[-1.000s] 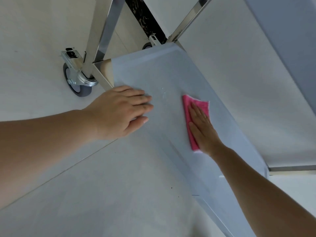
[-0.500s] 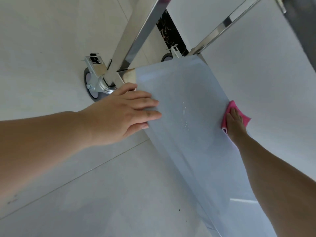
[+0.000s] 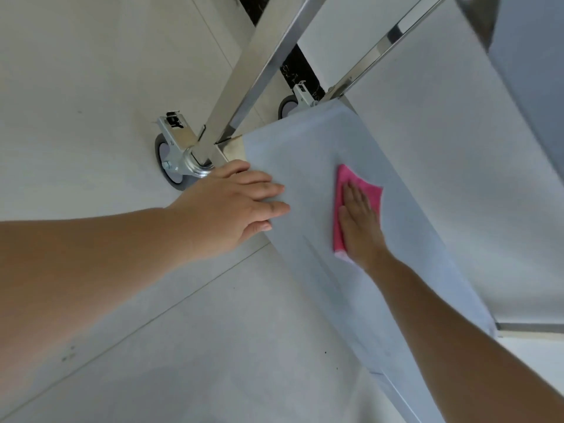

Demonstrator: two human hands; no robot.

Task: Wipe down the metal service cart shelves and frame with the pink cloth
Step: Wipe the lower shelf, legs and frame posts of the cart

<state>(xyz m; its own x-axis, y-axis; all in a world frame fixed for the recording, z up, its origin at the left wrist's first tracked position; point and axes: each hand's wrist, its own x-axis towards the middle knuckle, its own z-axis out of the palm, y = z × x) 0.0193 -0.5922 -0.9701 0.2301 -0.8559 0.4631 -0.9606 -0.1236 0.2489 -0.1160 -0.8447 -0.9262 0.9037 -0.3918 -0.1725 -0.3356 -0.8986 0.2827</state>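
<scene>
Floor tiles [image 3: 91, 71], pale and glossy with thin grout lines, fill the left half and bottom of the frame. Across the centre and running down to the lower right lies the bottom shelf [image 3: 308, 154] of the metal service cart, a flat grey-blue sheet seen at a steep angle. An upper shelf [image 3: 531, 71] crosses the upper right corner, blurred and dark at its near edge. Two polished square frame posts rise toward the top of the frame: the near post [image 3: 256, 65] meets the shelf corner at centre left, and the far post [image 3: 381, 47] meets the far corner at upper centre.

The left hand [image 3: 232, 209] comes in from the left edge, fingers extended and palm down, resting on the shelf's left rim just below the near post; it grips nothing. The right hand [image 3: 360, 227] reaches in from the lower right, flat and spread, pressing the pink cloth [image 3: 351, 187] against the middle of the shelf surface. The cloth sticks out beyond the fingertips and along the hand's left side, slightly motion-blurred.

A grey caster wheel [image 3: 166, 160] with a bright metal bracket sits on the floor beside the near post, just left of the left hand. A second caster [image 3: 287, 106] peeks out at the far corner, partly hidden by the shelf.
</scene>
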